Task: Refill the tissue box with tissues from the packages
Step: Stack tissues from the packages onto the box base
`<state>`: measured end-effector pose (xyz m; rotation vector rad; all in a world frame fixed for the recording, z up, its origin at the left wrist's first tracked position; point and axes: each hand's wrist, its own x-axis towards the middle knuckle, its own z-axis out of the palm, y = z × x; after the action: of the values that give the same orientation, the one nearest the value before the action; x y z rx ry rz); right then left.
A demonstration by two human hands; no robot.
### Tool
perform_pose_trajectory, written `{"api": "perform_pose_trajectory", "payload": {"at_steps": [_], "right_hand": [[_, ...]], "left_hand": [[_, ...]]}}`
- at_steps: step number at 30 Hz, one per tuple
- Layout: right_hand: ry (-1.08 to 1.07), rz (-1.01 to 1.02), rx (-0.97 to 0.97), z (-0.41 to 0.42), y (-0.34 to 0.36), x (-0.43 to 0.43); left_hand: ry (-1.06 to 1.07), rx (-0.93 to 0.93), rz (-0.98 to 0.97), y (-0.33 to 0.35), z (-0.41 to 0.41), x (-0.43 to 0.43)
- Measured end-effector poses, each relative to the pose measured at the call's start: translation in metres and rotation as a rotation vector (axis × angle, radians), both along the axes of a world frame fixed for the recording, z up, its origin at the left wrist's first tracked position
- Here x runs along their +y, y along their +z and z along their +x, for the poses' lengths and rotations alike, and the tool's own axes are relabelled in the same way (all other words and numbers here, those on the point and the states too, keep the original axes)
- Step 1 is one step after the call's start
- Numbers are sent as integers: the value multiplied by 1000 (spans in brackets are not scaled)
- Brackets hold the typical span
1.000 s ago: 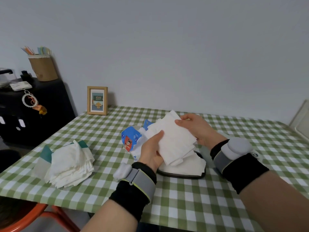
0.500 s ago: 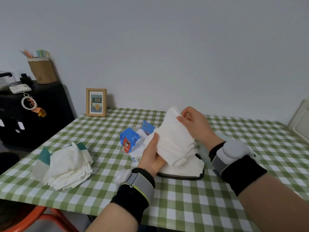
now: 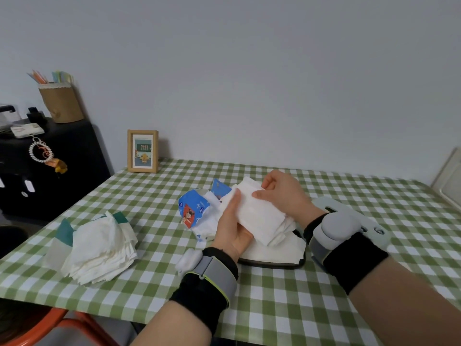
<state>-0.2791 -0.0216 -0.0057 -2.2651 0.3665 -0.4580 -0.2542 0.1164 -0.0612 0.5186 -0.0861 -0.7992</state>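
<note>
A stack of white tissues (image 3: 262,216) is held over the table's middle between both hands. My left hand (image 3: 230,226) grips its near left edge from below, thumb up along the side. My right hand (image 3: 282,193) holds its far end, fingers curled over the top. Beneath lies a dark-rimmed flat tissue box (image 3: 274,262) with white tissues on it. A torn blue and white tissue package (image 3: 193,211) lies just left of the hands. A second pile of tissues in a green and clear package (image 3: 97,243) sits at the table's left.
The table has a green checked cloth (image 3: 299,308). A wooden picture frame (image 3: 142,151) stands at the back left. A black cabinet (image 3: 50,171) with a brown pen holder (image 3: 61,101) stands left of the table. An orange chair (image 3: 37,328) shows below the front edge.
The tissue stack was turned from upright and fanned to lying flatter and more folded between my hands, lowered toward the box. My right hand came down over its far end.
</note>
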Motion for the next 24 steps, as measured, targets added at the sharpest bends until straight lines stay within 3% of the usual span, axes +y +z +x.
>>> {"api": "perform_pose_trajectory", "payload": {"at_steps": [3, 8, 11, 13, 21, 24], "right_hand": [[-95, -104, -8, 1, -5, -9], [115, 379, 368, -6, 4, -24], [171, 472, 333, -9, 8, -41], [199, 518, 315, -8, 12, -53], [333, 178, 657, 5, -13, -50], [338, -88, 672, 9, -30, -48]], "left_hand": [[118, 55, 123, -2, 1, -4], [114, 92, 102, 7, 4, -6], [150, 38, 158, 14, 7, -3], [219, -74, 317, 20, 11, 7], [107, -561, 972, 3, 13, 33], [51, -766, 1157, -7, 14, 35]]}}
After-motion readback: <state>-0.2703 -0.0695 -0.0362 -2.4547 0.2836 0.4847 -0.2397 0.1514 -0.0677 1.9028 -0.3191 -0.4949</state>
